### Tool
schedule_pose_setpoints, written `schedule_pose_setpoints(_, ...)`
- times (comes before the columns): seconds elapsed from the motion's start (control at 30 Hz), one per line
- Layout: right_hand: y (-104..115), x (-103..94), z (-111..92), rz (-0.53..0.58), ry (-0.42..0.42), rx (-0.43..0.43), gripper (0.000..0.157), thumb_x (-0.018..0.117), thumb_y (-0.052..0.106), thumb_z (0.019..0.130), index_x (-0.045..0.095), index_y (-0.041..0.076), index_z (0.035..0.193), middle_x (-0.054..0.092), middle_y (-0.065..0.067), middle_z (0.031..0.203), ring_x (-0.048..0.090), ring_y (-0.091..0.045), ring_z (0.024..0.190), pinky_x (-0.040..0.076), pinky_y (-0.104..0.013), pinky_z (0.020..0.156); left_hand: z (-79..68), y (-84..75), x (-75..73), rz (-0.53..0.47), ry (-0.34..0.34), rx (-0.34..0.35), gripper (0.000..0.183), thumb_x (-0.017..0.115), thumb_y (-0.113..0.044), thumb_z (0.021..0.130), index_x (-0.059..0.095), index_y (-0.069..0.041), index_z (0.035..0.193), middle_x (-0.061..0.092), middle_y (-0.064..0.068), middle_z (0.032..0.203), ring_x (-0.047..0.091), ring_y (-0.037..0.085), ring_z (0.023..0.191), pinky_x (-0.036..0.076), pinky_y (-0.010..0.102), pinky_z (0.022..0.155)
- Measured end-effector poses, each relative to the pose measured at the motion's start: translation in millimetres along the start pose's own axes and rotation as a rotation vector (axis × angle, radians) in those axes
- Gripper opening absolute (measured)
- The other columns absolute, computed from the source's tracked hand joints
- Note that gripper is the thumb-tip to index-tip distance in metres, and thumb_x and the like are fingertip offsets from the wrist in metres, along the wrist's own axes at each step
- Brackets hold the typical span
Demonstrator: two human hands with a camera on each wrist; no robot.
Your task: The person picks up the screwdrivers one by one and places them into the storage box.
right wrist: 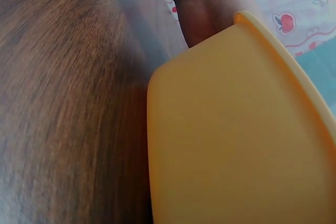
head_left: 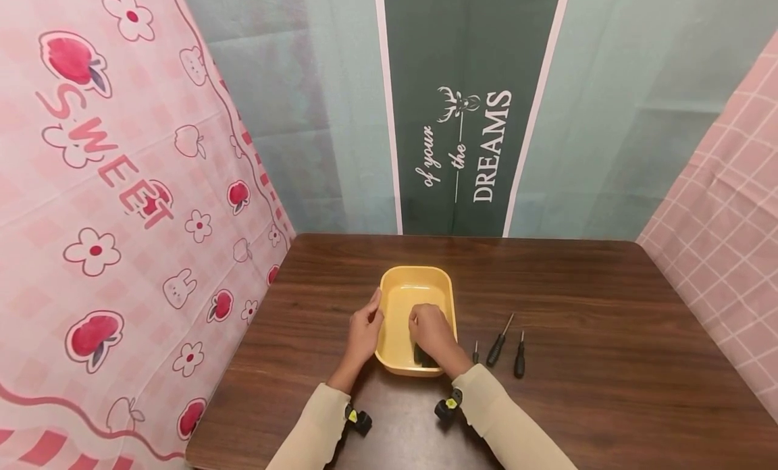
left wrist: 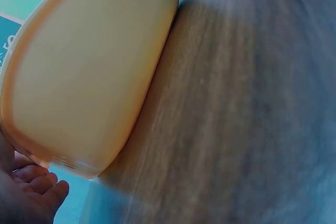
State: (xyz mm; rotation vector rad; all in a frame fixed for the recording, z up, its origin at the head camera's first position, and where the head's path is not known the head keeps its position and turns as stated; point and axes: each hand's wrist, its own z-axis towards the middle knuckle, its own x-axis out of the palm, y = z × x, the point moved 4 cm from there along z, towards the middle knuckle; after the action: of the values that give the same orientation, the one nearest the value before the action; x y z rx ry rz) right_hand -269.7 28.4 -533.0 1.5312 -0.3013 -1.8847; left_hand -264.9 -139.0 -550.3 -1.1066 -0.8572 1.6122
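A yellow rectangular plastic bin sits on the wooden table. My left hand grips its left side, thumb at the rim; in the left wrist view the curled fingers lie by the bin's outer wall. Over the inside of the bin is my right hand, its fingers curled. Something dark shows below that hand in the bin's near end, largely covered by hand and wrist. I cannot tell whether the right hand holds anything. The right wrist view is mostly filled by the bin's outer wall.
Right of the bin lie a small screwdriver, a longer black-handled screwdriver and another black-handled screwdriver. The dark wooden table reaches back to a green curtain. Pink patterned cloth hangs at the left.
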Motion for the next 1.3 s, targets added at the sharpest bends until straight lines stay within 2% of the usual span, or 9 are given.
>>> schedule_pose_setpoints(0.3, -0.3, -2.2, 1.9, 0.009, -0.009, 0.008, 0.016, 0.068, 0.001, 0.086, 0.068, 0.01, 0.073, 0.056, 0.004, 0.062, 0.049, -0.01, 0.055, 0.046, -0.025, 0.052, -0.8, -6.9, 0.3, 0.019, -0.001, 0.012, 0.039, 0.054, 0.004, 0.1, 0.053, 0.007, 0.139, 0.051, 0.016, 0.146, 0.047, 0.025, 0.138, 0.035, 0.039, 0.115)
schedule_pose_setpoints(0.47, -0.4, -6.4, 4.0, 0.016, -0.068, -0.02, 0.015, 0.069, 0.001, 0.085, 0.069, 0.01, 0.073, 0.06, 0.004, 0.064, 0.052, -0.011, 0.058, 0.049, -0.027, 0.055, 2.8, -1.4, 1.8, 0.032, 0.003, 0.008, 0.04, 0.055, 0.003, 0.1, 0.053, 0.005, 0.14, 0.051, 0.012, 0.147, 0.048, 0.022, 0.137, 0.035, 0.038, 0.115)
schedule_pose_setpoints(0.8, -4.4, -19.7, 5.0, 0.126, -0.179, -0.038, 0.018, 0.068, 0.001, 0.088, 0.069, 0.012, 0.073, 0.057, 0.006, 0.061, 0.048, -0.005, 0.049, 0.044, -0.022, 0.049, 5.5, -3.1, 3.7, 0.041, 0.015, 0.013, 0.041, 0.055, 0.003, 0.1, 0.052, 0.004, 0.141, 0.05, 0.012, 0.147, 0.047, 0.021, 0.137, 0.035, 0.036, 0.115)
schedule_pose_setpoints(1.03, -7.4, -28.1, 4.0, 0.154, -0.24, -0.081, 0.016, 0.068, -0.002, 0.085, 0.071, 0.008, 0.073, 0.058, 0.006, 0.057, 0.05, -0.004, 0.049, 0.045, -0.022, 0.049, 5.0, -3.7, 3.0, 0.044, 0.012, 0.004, 0.041, 0.055, 0.004, 0.099, 0.053, 0.005, 0.14, 0.05, 0.012, 0.147, 0.047, 0.021, 0.138, 0.034, 0.037, 0.116)
schedule_pose_setpoints(1.3, -10.9, -35.8, -1.8, 0.196, -0.247, -0.037, 0.014, 0.068, 0.0, 0.086, 0.074, 0.007, 0.076, 0.063, 0.003, 0.06, 0.052, -0.006, 0.051, 0.046, -0.023, 0.049, 1.0, -2.8, 0.1, 0.057, 0.021, -0.016, 0.04, 0.055, 0.001, 0.101, 0.053, 0.004, 0.141, 0.05, 0.01, 0.148, 0.047, 0.02, 0.138, 0.035, 0.035, 0.115)
